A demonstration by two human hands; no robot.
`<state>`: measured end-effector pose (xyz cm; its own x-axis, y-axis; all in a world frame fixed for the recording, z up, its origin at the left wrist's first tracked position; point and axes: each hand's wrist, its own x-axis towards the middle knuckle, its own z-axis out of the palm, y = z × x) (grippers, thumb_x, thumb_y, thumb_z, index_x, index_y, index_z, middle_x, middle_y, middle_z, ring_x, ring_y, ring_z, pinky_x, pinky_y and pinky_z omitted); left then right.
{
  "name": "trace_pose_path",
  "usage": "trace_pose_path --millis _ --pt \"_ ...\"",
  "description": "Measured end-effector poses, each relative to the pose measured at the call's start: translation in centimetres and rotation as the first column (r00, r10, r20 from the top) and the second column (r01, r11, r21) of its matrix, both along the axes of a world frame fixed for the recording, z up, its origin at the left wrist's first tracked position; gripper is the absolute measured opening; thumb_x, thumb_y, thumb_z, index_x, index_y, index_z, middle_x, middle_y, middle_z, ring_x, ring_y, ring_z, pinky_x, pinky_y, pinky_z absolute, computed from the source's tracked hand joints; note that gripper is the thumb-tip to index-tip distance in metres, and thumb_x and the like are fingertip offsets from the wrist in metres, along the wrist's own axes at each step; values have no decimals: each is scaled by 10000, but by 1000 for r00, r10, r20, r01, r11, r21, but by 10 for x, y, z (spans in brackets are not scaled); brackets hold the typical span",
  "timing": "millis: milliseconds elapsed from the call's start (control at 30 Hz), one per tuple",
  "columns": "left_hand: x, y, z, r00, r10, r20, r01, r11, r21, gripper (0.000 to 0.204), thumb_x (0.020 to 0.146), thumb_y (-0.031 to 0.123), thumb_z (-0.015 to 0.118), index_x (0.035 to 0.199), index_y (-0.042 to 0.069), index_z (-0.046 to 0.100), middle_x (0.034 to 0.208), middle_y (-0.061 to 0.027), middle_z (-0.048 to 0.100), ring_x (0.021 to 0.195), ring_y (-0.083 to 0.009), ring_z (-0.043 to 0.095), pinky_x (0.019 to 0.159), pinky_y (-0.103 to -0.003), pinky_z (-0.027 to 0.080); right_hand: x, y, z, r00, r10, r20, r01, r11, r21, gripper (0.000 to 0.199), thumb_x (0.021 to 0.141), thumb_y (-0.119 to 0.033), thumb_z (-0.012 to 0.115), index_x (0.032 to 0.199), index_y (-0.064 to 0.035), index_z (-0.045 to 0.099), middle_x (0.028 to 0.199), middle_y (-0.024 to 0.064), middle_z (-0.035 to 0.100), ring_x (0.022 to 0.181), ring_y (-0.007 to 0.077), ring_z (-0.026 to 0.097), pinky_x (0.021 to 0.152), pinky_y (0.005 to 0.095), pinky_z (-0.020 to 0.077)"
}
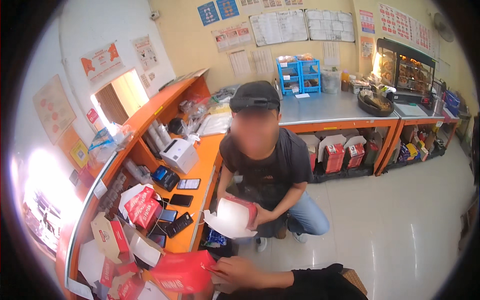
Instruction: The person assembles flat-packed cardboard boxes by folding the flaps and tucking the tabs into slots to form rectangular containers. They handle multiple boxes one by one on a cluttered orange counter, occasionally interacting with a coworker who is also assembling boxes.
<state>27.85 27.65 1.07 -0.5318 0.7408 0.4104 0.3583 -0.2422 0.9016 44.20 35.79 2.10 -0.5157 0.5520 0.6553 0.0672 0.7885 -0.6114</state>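
My right hand [237, 272] reaches in from the lower right, its forearm in a dark sleeve. Its fingers are closed on the end flap of a red cardboard food box [182, 271] with white lettering. That box lies on its side at the near end of the orange counter [181, 243], against other boxes. I do not see my left hand. Around the held box are several opened red and white boxes [111, 239], flaps raised. Across from me a crouching person in a dark cap and shirt holds another opened box [233, 216], its pale inside showing.
Phones [181, 200], a card terminal [165, 177] and a white printer [179, 155] stand along the counter. A steel-topped table [330, 107] at the back bears blue racks [298, 75] and a lit food display case [405, 70]. More boxes [334, 156] sit beneath it.
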Motion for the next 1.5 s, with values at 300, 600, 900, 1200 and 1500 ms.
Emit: trace_pose_path --millis 300,600,900,1200,1500 --pt "9 -6 11 851 -88 -517 10 988 -151 246 835 -2 604 1079 4 576 1044 -141 616 956 -277 615 817 -367 481 2 -10 -5 1000 27 9 -24 974 -227 158 822 -201 666 938 -94 678 831 77 645 731 251 641 618 336 512" --pt "10 -1 -4 843 -110 -527 17 984 -177 263 818 -4 616 1079 9 590 1073 -167 605 998 -312 600 855 -403 460 -6 -11 -16 998 4 -63 -29 914 -405 202 825 -124 668 1016 -64 690 878 99 676 756 241 663 670 309 530" --pt "17 -10 2 746 -214 -631 35 958 -283 325 769 -2 635 1089 33 598 994 -179 633 895 -340 639 772 -374 497 3 -17 -19 994 109 -7 -91 792 -604 254 836 -80 645 1087 -54 672 952 127 685 812 269 665 739 310 528" --pt "17 -21 2 942 -232 242 314 865 -392 208 886 -53 507 1068 -22 602 1041 -67 655 964 -149 618 804 -297 488 11 -21 -13 963 267 17 -241 894 -377 434 825 28 565 1236 -108 585 1090 86 603 965 241 610 806 307 487" --pt "16 -30 15 852 -499 -157 241 640 -729 207 845 18 535 1048 0 574 919 -220 654 904 -379 634 768 -401 499 25 -7 12 998 38 43 -40 998 48 332 782 -157 677 1110 -136 628 1144 71 579 1078 257 540 981 468 349"
